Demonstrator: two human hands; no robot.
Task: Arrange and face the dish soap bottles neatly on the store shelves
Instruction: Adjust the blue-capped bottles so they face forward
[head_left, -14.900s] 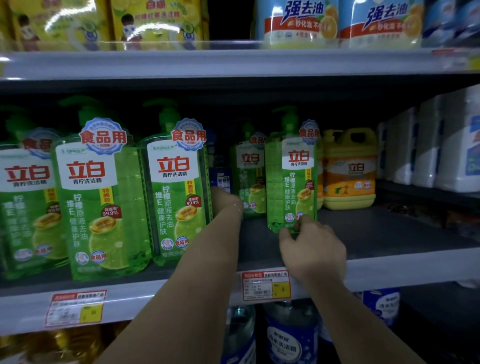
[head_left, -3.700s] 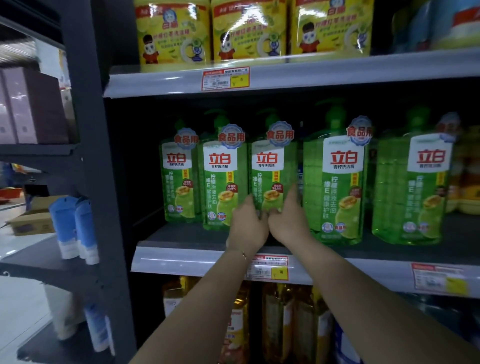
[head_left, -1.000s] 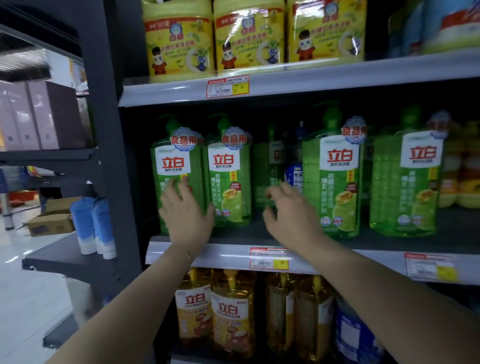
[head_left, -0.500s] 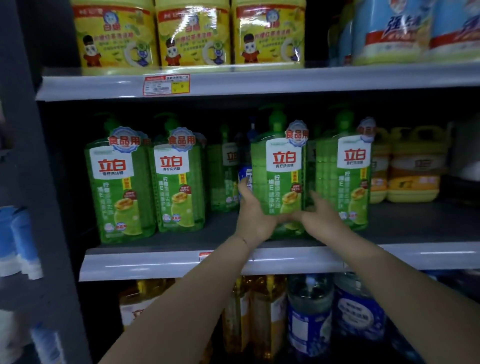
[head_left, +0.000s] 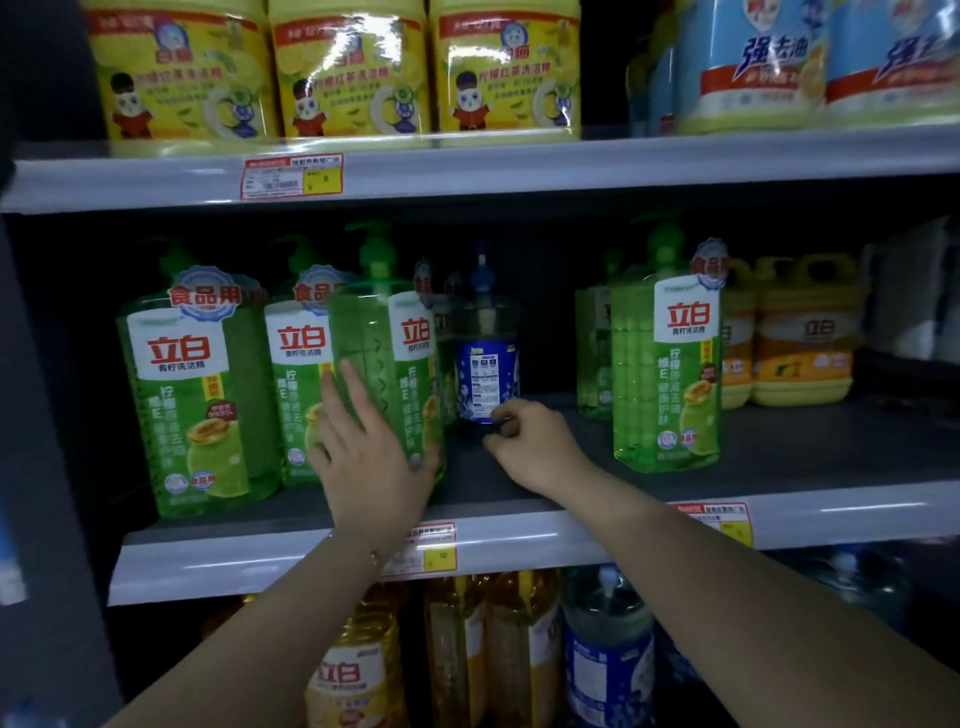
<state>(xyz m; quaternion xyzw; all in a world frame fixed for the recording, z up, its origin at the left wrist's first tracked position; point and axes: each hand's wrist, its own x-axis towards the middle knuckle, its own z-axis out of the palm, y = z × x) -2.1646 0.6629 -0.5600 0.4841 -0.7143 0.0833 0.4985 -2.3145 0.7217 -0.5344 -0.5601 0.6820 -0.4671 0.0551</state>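
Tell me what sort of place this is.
Likely a supermarket's cleaning aisle: price tags on the shelf edges, green soap bottles of one brand in a row, and yellow jugs beside them.

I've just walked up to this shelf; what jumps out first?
Bright green dish soap bottles line the middle shelf, and one green bottle stands angled, label off to the right, with the left hand flat against its side. Right of it a lone blue bottle stands further back, the right hand curled near its base.
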